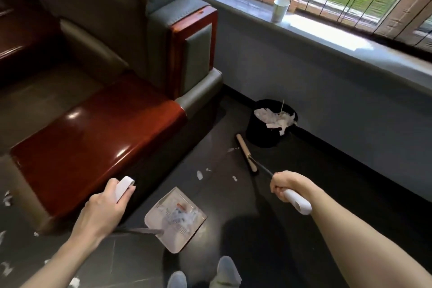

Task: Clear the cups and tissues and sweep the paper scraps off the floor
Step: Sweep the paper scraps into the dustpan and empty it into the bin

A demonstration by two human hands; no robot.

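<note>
Gripping the loaded dustpan [173, 244] in the left hand [102, 208] and the broom [245, 154] in the right hand [284, 186], short of the black wastebasket [259, 133], risks spillage: it is already heaped, so tipping may scatter paper among scraps [199, 175] near it; paper cup [280, 10] stands on the windowsill [327, 37] above it.

My left hand [105, 206] curls round the dustpan handle [124, 186], back of the hand up, thumb along the near side, bare forearm coming in from lower left. My right hand [284, 186] grips the broom handle [298, 202] in a fist, forearm coming in from lower right; both arms reach forward, well apart
</note>
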